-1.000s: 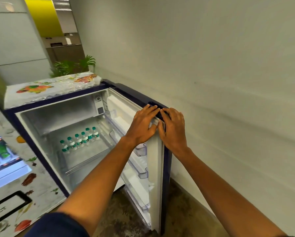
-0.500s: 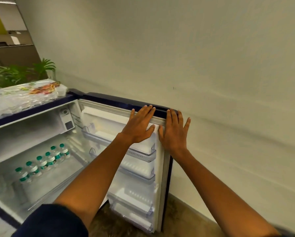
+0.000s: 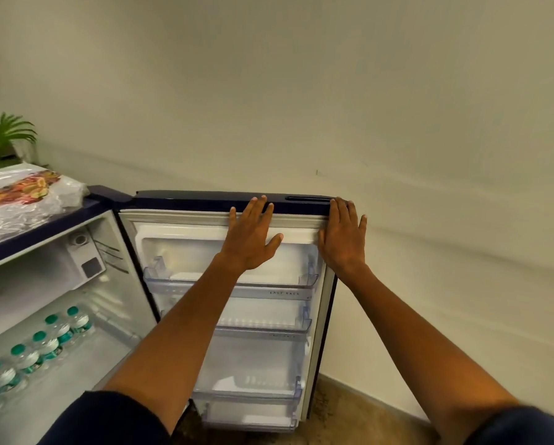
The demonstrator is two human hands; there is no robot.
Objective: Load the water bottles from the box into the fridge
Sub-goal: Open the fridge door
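Note:
The small dark-blue fridge (image 3: 38,226) stands open at the left. Its door (image 3: 185,200) is swung wide against the wall, with empty clear door racks (image 3: 230,287) facing me. Several water bottles with green caps (image 3: 44,343) stand in a row on the inner shelf at lower left. My left hand (image 3: 253,236) lies flat, fingers straight, on the door's upper inner edge. My right hand (image 3: 344,236) presses flat on the door's top right corner. Neither hand holds a bottle. The box is out of view.
A plain wall (image 3: 333,91) runs right behind the door. Crinkled plastic with a fruit print (image 3: 22,200) covers the fridge top, and a green plant (image 3: 2,139) stands behind it. Brown floor (image 3: 349,409) shows below the door.
The door has swung further open toward the wall. My hands have spread apart along its top edge, the right one sliding to the corner. My view has turned right.

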